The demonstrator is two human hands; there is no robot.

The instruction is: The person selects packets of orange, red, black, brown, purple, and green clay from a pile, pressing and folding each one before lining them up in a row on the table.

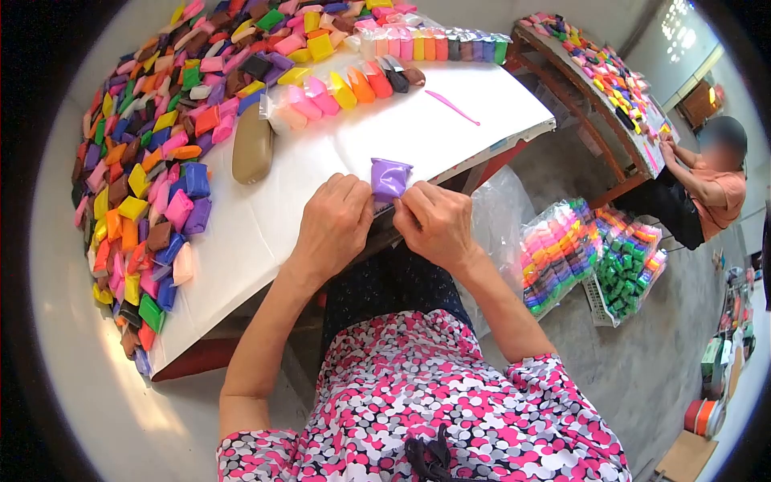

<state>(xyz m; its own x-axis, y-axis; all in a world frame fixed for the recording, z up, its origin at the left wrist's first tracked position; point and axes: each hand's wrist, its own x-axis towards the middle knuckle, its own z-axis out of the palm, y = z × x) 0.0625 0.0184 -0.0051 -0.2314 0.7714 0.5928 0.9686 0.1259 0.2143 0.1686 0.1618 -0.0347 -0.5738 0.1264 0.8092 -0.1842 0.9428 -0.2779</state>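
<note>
purple packet (391,177): glossy plastic | tabletop (341,149): smooth, matt | shirt (426,386): cloth

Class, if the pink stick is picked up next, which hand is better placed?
Probably the right hand: the pink stick lies almost straight ahead of it on the white tabletop. The left hand is farther away, on the other side of the purple packet.

A pale wall (578,18) rises at one o'clock; at two, dappled light (677,32) glows, on it or through it, I cannot tell. A wood-framed table (618,188) stands at two. Grey floor (554,386) spreads around four, streaked with marks. A white-topped desk (233,249) reaches from eight to one. A sunlit streak (152,398) shows at eight.
</note>
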